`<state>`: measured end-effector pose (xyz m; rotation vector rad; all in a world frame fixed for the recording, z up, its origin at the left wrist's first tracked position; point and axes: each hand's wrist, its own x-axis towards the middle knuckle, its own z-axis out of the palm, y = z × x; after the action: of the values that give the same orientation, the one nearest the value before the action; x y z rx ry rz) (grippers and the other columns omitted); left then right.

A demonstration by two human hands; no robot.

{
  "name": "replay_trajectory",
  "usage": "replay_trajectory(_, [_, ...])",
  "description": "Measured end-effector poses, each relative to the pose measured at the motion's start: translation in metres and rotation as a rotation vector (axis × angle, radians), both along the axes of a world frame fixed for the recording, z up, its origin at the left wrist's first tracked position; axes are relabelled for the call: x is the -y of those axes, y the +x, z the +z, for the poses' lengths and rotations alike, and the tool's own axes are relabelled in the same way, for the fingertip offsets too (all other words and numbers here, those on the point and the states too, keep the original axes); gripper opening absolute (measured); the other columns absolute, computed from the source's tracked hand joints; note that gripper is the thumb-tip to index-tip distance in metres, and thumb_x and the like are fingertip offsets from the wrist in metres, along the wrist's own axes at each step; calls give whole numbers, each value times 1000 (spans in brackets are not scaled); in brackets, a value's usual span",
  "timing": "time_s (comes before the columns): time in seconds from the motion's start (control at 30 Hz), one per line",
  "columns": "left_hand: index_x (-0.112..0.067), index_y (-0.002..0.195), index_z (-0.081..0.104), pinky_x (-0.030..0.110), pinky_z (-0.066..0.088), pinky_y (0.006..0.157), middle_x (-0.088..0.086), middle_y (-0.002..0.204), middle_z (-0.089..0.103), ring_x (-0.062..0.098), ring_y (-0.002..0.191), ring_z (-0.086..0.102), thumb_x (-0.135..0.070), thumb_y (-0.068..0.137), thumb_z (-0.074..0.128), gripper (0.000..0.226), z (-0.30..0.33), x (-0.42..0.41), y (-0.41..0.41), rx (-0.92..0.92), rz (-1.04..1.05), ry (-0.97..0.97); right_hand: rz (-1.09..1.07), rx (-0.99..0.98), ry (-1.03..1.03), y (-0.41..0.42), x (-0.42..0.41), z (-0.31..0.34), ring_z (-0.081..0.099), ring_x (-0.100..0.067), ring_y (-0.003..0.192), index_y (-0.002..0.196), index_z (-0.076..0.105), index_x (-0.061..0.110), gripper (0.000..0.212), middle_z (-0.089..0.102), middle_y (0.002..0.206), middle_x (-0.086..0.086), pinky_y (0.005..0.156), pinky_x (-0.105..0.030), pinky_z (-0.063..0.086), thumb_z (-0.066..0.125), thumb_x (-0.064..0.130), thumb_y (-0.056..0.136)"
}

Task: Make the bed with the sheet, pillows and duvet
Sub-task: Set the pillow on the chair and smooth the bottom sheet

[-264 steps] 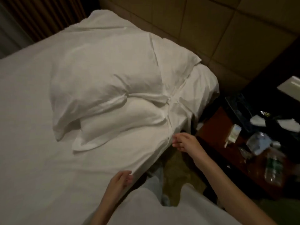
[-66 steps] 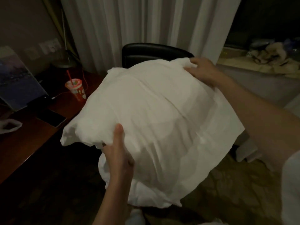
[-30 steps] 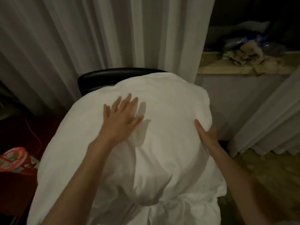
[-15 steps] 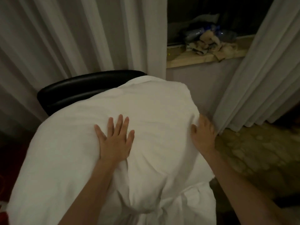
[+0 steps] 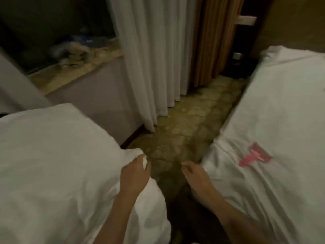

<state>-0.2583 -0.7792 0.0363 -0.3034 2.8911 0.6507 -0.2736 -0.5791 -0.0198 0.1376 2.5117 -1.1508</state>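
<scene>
The patterned stone-look floor strip (image 5: 184,131) runs up the middle; left of it, at the near end, lies the bulky white duvet bundle (image 5: 58,164), with the left hand (image 5: 134,175) on the bundle's edge nearest the strip; right of the strip stretches the white-sheeted bed (image 5: 281,120), a small pink object (image 5: 255,154) lying on it; the right hand (image 5: 197,176) is over the strip, just beside the bed's near corner; at the strip's far left hangs the pale pleated curtain (image 5: 154,59), and left of that sits the cluttered window ledge (image 5: 75,62); the brown drape (image 5: 211,41) hangs at the strip's far end.
</scene>
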Motion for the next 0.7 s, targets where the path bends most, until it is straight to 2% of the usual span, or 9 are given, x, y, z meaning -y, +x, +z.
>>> replay_trajectory(0.07, [-23,134,48,29,39,98,1,130,57,21,116,54,-44,100,34,43,-19,-71,4,157,-126,142,-170,60,-12,33,-68,-19,62,-22,102,113,61,24,26,66,108,0,89,-34,48,42,35,98])
replay_trajectory(0.13, [-20,123,56,29,43,92,5,122,61,22,110,56,-36,100,40,32,-39,-136,13,250,-215,200,-342,103,-31,71,-130,-33,62,-23,102,111,63,20,25,67,108,-2,87,-35,48,46,31,97])
replay_trajectory(0.23, [-12,109,63,29,43,83,12,112,64,25,101,59,-28,99,45,26,-69,-231,36,375,-360,270,-549,189,-89,135,-215,-54,62,-31,91,106,62,-1,32,66,98,-18,80,-41,49,46,24,96])
replay_trajectory(0.3, [-11,95,64,29,42,78,12,103,65,22,93,58,-27,99,46,24,-83,-296,59,509,-472,317,-687,249,-149,183,-264,-65,61,-34,82,105,60,-7,34,64,90,-21,71,-41,48,46,22,96])
replay_trajectory(0.43, [-17,83,65,33,51,89,8,93,68,22,92,64,-24,98,47,25,-105,-396,103,702,-631,383,-1018,284,-258,275,-325,-83,62,-33,96,104,60,-1,31,65,99,-18,78,-40,50,46,25,95])
replay_trajectory(0.53, [-13,89,59,10,47,62,0,82,64,11,75,60,-18,101,42,21,-116,-454,140,878,-664,401,-1242,290,-330,337,-344,-95,64,-25,93,94,63,15,15,67,95,-9,81,-38,51,48,19,95])
replay_trajectory(0.57, [-13,91,57,12,43,58,-1,81,62,10,73,58,-17,101,39,21,-121,-469,151,925,-689,385,-1305,294,-364,355,-348,-99,63,-26,93,93,61,17,13,66,95,-9,83,-39,51,49,17,95])
replay_trajectory(0.63, [-11,94,56,18,39,60,-2,82,62,11,74,57,-18,102,36,23,-130,-493,172,997,-754,340,-1426,308,-443,387,-352,-108,61,-26,91,91,60,15,12,63,93,-10,85,-38,50,50,12,95])
replay_trajectory(0.7, [-12,88,57,19,42,60,0,80,62,13,74,56,-17,102,36,26,-137,-512,187,1023,-799,283,-1568,326,-529,414,-354,-117,58,-23,84,85,57,14,15,59,89,-11,80,-34,49,49,9,96])
